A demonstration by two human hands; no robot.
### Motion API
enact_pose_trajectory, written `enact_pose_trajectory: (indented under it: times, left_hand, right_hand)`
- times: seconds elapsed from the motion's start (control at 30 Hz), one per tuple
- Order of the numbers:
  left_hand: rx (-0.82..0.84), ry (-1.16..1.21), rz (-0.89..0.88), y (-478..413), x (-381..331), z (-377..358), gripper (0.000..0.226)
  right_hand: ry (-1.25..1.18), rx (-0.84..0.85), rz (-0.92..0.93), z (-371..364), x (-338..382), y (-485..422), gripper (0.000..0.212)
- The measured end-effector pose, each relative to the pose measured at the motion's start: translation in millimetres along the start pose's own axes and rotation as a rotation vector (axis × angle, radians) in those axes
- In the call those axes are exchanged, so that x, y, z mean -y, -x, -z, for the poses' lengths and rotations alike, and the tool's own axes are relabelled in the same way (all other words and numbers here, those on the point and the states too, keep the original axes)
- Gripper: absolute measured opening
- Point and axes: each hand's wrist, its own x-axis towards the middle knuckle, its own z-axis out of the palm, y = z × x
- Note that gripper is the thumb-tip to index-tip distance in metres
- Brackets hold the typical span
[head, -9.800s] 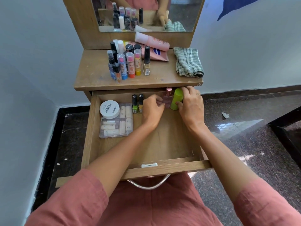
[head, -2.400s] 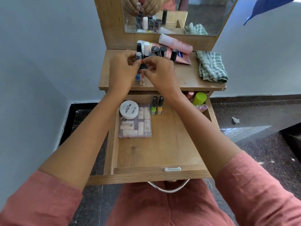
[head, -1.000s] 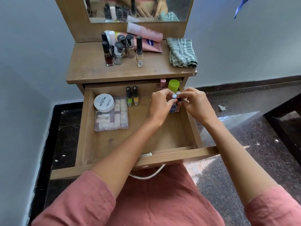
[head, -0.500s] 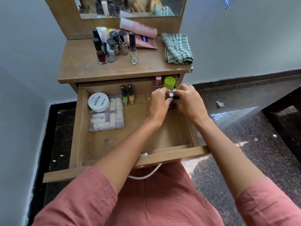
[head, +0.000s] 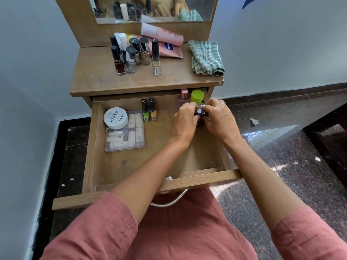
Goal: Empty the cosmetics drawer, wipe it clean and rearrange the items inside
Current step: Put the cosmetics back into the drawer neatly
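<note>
1. Both hands have come down from the tabletop into the far right corner of the drawer. The left hand and right hand pinch the small bottles tightly between curled fingertips, just on the near side of the green-capped bottle.
2. I'd judge this to be restocking: another batch is settling into that corner.
3. Compared with a couple of seconds ago, the tabletop cluster is thinner. The nail polishes, tubes and cloth remain up there.

Bright daylight, floor glare at right, wide-angle edge warp.
</note>
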Motion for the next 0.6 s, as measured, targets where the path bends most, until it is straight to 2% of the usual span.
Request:
enact_pose_trajectory:
  times: [0.33, 0.47, 0.6]
  left_hand:
    - [-0.040, 0.101, -0.029, -2, -1, 16, 0.019]
    - [-0.112, 0.107, -0.098, -7, 2, 39, 0.018]
    - [-0.245, 0.129, -0.075, -21, 14, 75, 0.015]
  right_hand:
    - [-0.225, -0.069, -0.105, 12, 2, 0, 0.017]
    - [-0.318, -0.132, -0.071, 22, 14, -10, 0.015]
    - [-0.426, -0.152, -0.021, 32, 42, -28, 0.016]
